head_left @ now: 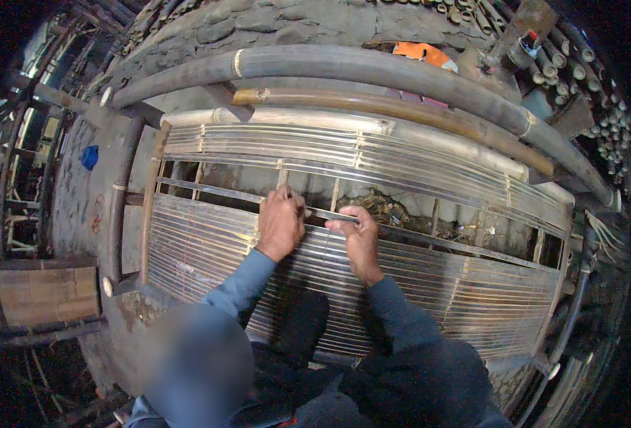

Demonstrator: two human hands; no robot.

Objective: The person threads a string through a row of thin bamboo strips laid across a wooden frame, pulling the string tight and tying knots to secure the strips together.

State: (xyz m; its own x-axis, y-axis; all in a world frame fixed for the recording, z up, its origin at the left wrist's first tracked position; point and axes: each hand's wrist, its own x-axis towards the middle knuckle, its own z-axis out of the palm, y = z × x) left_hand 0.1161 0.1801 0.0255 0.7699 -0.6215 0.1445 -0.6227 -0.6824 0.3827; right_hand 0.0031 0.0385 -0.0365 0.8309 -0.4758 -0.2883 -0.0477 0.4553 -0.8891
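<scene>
A bamboo bench frame with a slatted seat (415, 292) lies in front of me, its pale thin strips running left to right. Across the gap in the slats, my left hand (281, 225) has its fingers curled at a crosspiece (283, 175). My right hand (359, 241) is closed, thumb and fingers pinched on a thin dark strip (333, 215) that spans between both hands. Whether this strip is a slat or a blade I cannot make out. What the left fingertips hold is hidden. Another band of slats (273, 146) lies on the gap's far side.
Thick bamboo poles (372, 64) form the frame's far rail, with a brown pole (401, 114) below. Bundled bamboo (558, 64) stands at the far right. An orange item (424, 53) and a blue scrap (89, 157) lie beyond. A woven panel (48, 296) is at left.
</scene>
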